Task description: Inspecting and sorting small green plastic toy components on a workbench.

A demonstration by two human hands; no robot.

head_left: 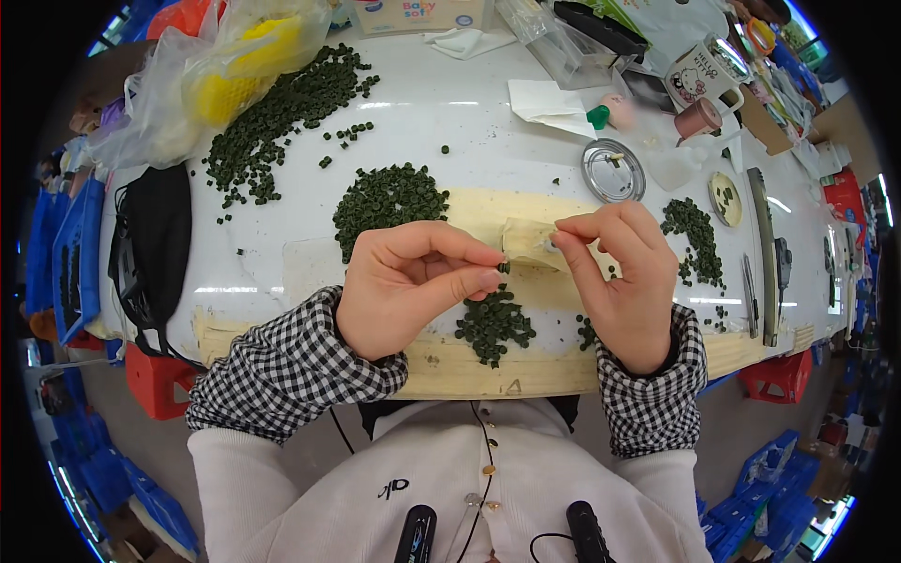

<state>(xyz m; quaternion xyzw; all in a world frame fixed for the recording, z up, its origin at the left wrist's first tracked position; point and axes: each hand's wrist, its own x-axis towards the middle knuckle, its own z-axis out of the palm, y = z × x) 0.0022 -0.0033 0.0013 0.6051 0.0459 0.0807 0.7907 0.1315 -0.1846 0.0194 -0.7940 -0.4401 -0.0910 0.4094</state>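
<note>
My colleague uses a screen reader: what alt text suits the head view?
Left hand pinching a small green piece, with the right hand close by, over a white table. Several piles of similar pieces lie on it.

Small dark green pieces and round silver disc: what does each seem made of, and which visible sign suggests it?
The dark green pieces: probably moulded plastic or rubber, mostly matt; their shapes look uniform. The silver disc: likely metal, shiny; bright ring-shaped reflections.
</note>
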